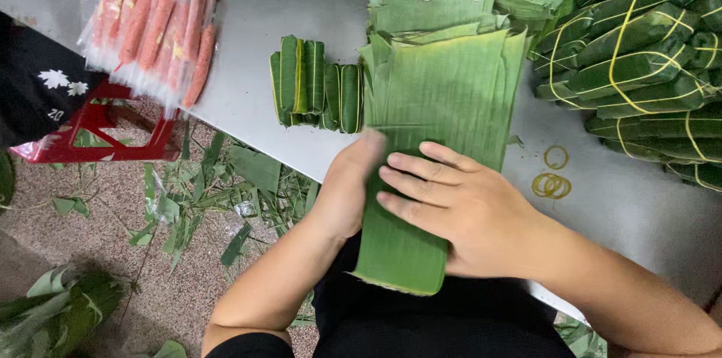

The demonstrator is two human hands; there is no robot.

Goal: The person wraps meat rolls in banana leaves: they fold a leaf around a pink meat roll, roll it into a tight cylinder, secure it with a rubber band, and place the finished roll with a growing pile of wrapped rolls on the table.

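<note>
Left hand [347, 186]: cupped against banana leaf [429, 162] edge, grasping it.
Right hand [459, 211]: flat, fingers spread, pressing the leaf.
Counter [248, 57]: leaf-wrapped rolls [316, 95] nearby.

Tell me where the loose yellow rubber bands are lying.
In the head view, the loose yellow rubber bands lie on the grey table, right of the right hand, below the tied green leaf bundles.
</note>
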